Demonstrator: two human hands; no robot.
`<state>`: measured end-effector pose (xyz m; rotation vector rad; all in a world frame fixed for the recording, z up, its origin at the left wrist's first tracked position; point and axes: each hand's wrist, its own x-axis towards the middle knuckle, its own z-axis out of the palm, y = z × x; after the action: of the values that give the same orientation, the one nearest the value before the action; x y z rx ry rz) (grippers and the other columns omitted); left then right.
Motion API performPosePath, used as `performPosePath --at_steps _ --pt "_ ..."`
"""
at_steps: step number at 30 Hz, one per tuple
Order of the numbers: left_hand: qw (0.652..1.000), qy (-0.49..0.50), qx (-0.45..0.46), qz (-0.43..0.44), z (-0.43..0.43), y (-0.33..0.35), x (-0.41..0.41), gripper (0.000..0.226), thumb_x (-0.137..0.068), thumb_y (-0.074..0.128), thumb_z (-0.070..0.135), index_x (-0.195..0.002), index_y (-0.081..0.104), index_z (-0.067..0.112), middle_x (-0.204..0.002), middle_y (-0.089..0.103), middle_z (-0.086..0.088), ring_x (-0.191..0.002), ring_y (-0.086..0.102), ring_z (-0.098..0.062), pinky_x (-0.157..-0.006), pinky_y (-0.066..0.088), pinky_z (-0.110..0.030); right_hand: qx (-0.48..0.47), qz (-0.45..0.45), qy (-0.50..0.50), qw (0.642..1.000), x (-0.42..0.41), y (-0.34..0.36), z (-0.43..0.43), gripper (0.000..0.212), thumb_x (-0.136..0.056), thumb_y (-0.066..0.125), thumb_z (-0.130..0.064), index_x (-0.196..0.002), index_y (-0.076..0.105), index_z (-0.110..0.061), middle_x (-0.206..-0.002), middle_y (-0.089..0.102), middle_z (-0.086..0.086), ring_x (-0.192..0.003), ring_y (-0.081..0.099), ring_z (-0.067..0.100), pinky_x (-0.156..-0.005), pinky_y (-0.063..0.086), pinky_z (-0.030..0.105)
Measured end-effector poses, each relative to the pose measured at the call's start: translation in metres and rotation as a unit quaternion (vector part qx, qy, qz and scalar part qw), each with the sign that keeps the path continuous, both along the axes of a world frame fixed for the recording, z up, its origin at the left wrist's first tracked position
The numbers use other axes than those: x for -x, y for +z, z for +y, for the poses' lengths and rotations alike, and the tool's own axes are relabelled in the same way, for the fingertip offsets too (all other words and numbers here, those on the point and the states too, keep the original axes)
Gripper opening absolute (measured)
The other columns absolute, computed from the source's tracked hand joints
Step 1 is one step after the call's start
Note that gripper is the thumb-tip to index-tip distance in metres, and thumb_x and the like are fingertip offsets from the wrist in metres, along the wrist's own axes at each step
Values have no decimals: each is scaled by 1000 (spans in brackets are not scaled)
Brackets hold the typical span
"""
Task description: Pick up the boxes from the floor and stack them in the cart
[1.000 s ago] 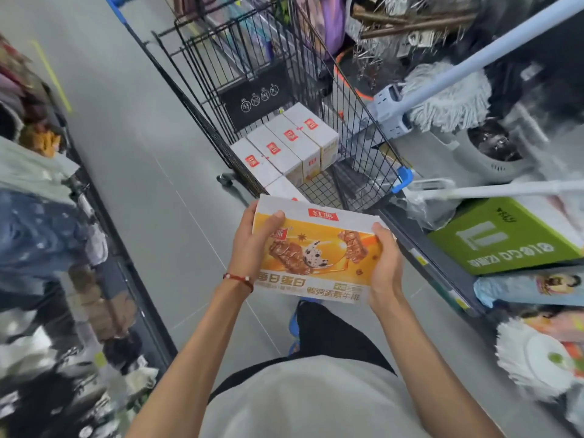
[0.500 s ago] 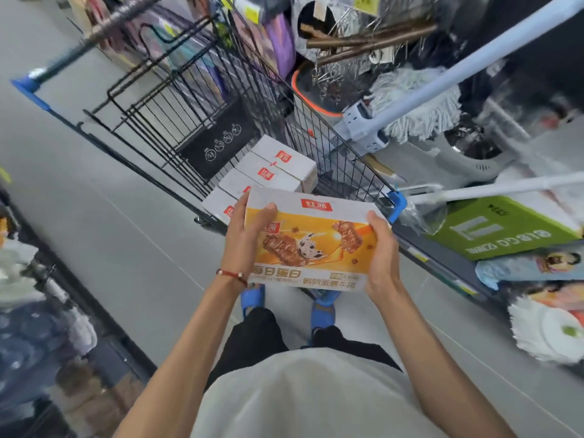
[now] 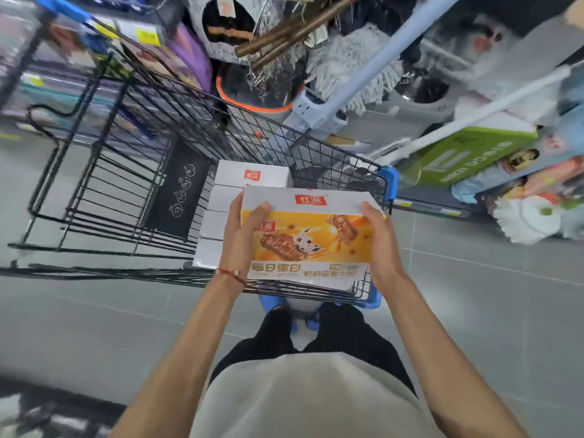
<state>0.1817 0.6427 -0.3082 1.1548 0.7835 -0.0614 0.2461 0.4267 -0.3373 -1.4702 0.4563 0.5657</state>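
Both hands on the flat orange-and-white cardboard box with the dog print [image 3: 309,238]. My left hand [image 3: 237,241] gripped its left edge, thumb over the printed face. My right hand [image 3: 384,245] gripped the right edge the same way. Box was in the air over the near end of the black wire shopping cart [image 3: 126,184], just above the row of white cardboard boxes [image 3: 252,173] lying in the basket. Not yet set down.

Risks, as I judged them:
- The hold was at the edges only, so tilting it on the way down could let it slip and knock the row askew.
- The near wire rim sat right under the box, and a corner could catch there.
- A skewed drop would leave it leaning, not stacked.
- Bumping the rim could roll the cart away.
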Motion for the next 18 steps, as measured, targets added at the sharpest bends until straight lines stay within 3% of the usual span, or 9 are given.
performPosePath --at_steps 4,8,10,13,15,18 --pt "999 -32 -8 22 6 -19 -17 61 -93 67 27 -148 42 29 -126 70 -5 -107 72 -27 -94 55 -56 12 2 -23 1000 -1 -8 -1 56 -92 64 -54 -140 52 -28 -119 77 6 -106 76 28 -102 55 55" --pt "997 -48 -10 51 2 -47 -28 65 -93 67 23 -152 39 29 -126 71 -5 -107 72 -28 -85 60 -47 34 -2 -4 999 -11 -16 -9 54 -88 66 -55 -139 53 -41 -127 73 -4 -115 72 22 -107 51 50" --pt "996 -56 -20 67 -2 -59 -34 65 -92 68 23 -150 40 31 -127 70 -1 -112 70 -27 -92 57 -46 37 -9 7 999 -18 -25 -15 54 -95 66 -46 -146 49 -38 -130 71 -9 -117 70 14 -107 51 41" --pt "994 -61 -36 81 -10 -72 -42 70 -86 73 24 -149 42 29 -129 69 6 -117 66 -21 -99 54 -42 40 -16 26 999 -27 -37 -25 52 -102 62 -27 -151 44 -29 -131 69 -11 -113 68 0 -94 53 20" --pt "992 -64 -63 88 -16 -79 -48 67 -88 72 19 -148 45 27 -129 68 7 -114 66 -13 -91 55 -26 52 -15 41 998 -31 -44 -29 51 -104 61 -22 -150 41 -23 -129 66 -11 -107 68 -6 -91 55 15" --pt "989 -61 -88 100 -21 -93 -55 70 -87 75 20 -150 44 28 -127 69 9 -116 63 -9 -98 49 -25 57 -3 61 997 -36 -60 -36 48 -105 60 -18 -147 36 -20 -128 63 -10 -100 67 -12 -85 55 10"
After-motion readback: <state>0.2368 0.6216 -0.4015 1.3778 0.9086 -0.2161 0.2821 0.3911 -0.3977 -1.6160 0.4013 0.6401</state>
